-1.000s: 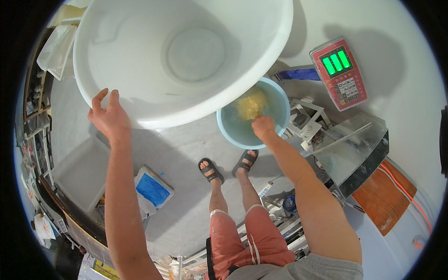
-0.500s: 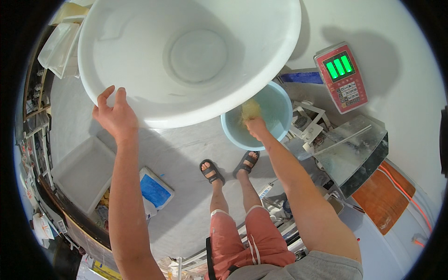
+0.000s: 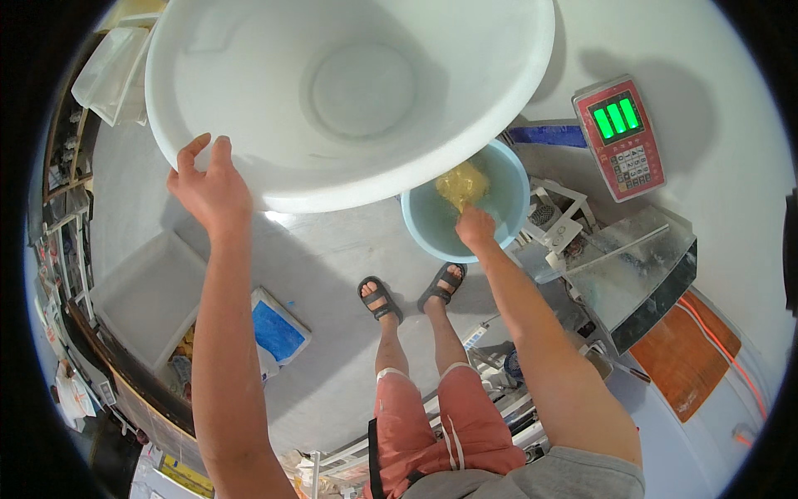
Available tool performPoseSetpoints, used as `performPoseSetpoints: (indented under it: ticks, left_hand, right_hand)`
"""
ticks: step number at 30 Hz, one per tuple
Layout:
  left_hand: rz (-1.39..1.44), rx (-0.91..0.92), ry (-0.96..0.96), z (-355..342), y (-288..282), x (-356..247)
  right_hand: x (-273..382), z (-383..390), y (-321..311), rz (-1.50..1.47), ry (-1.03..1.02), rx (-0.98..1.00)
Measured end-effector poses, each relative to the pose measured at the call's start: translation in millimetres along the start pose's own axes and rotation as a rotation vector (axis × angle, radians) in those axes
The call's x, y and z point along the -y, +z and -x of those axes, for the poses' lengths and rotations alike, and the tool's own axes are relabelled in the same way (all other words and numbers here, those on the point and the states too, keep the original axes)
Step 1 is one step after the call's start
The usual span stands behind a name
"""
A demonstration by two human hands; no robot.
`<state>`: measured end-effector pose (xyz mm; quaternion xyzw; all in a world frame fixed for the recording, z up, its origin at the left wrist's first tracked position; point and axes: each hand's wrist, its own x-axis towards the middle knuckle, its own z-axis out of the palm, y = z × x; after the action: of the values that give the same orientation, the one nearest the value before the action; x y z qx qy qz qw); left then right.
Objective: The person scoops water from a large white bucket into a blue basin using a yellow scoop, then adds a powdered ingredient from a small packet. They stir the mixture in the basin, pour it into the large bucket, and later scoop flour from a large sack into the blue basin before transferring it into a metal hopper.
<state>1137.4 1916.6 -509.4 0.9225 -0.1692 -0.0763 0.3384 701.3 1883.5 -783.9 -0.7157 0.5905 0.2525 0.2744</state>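
Note:
A large white tub (image 3: pixel 357 50) fills the upper middle of the view, tilted toward me. My left hand (image 3: pixel 208 183) grips its left front rim, fingers curled over the edge. Below the tub's right side, a light-blue basin (image 3: pixel 424 229) of cloudy water is partly hidden by it. My right hand (image 3: pixel 475 226) is closed on the handle of a yellow scoop (image 3: pixel 461 183), whose head is in that water; its exact shape is blurred by the water.
At right are a red scale display (image 3: pixel 619 137) with green digits, a white metal frame (image 3: pixel 540 195), a glass-topped box (image 3: pixel 619 274) and a wooden board (image 3: pixel 682 366). At left lie white plastic containers (image 3: pixel 145 295) and a blue-and-white package (image 3: pixel 274 324). My sandaled feet (image 3: pixel 378 299) stand on pale floor.
The tub, basin and scale have shifted slightly right in the picture. My right hand has moved the yellow scoop about in the water. My left hand stays on the rim.

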Motion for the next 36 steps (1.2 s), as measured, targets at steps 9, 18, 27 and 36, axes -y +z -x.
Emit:
performPoseSetpoints:
  ticks: [9,18,27,36]
  left_hand:
    - [-0.041,-0.018,-0.001,4,0,-12]
    - [-0.064,-0.039,0.052,-5,5,1]
    - [-0.066,-0.048,0.04,-2,3,4]
    - [-0.044,-0.017,-0.004,-6,6,-3]
  right_hand:
    - [-19,7,-23,0.35,-0.237,0.214]
    - [0,-9,3,-0.249,-0.062,0.121]
    - [13,2,-6,-0.122,-0.009,0.037]
    - [-23,-8,-3,0.415,-0.191,0.005]
